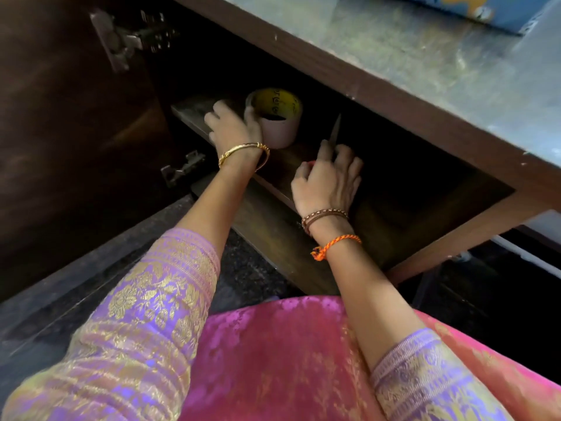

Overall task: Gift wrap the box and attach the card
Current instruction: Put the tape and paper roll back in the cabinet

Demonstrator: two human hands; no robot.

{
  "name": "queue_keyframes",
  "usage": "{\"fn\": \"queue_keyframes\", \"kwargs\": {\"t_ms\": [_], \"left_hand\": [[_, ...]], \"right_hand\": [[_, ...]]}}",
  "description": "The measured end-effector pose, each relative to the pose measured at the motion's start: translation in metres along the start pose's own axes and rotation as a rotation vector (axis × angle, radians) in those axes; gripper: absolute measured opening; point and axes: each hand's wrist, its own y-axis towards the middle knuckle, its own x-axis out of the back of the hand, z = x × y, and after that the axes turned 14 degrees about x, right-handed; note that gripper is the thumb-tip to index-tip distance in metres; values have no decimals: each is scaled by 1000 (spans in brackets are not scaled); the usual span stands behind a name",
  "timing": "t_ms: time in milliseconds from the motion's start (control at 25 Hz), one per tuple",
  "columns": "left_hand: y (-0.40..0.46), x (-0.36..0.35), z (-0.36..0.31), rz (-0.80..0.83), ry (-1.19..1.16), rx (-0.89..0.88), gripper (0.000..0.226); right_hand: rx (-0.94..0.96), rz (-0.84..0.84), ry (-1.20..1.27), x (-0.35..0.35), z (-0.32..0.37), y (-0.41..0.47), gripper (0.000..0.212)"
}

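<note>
- Both hands reach into an open cabinet under the countertop (440, 74), and each has hold of a tool.
- Head view, left hand (233, 126): its fingers curl round the near-left wall of a roll of tape (279, 117), which stands on end on the dark shelf (285, 162) with its yellow core facing up. The hand touches the roll from the left; whether the thumb reaches inside the core cannot be told.
- Head view, right hand (328, 177): the fingers are curled over the handle end of a pair of scissors (334, 130); a red bit of handle shows at the thumb. The blades point away from the person, up and deeper into the cabinet, so their long axis runs roughly along the forearm.
- The roll sits just to the left of the scissors, apart from them, each nearer its own hand.
- The blue patterned box (498, 10) lies on the countertop at the far upper right, well apart from both hands; no card is in sight.
- Judged from this, the coming move is to draw both tools straight back out, towards the body, and then up to the box.
</note>
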Motion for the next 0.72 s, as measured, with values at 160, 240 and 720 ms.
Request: {"fn": "queue_keyframes", "kwargs": {"t_ms": [160, 240, 720], "left_hand": [[-8, 21, -4, -109, -143, -86, 36], [-16, 34, -9, -185, -214, -164, 30], [-126, 170, -108, -192, -121, -17, 28]], "right_hand": [[145, 0, 40, 20, 23, -7, 37], [187, 20, 99, 26, 39, -9, 34], [59, 125, 518, 222, 124, -21, 29]]}}
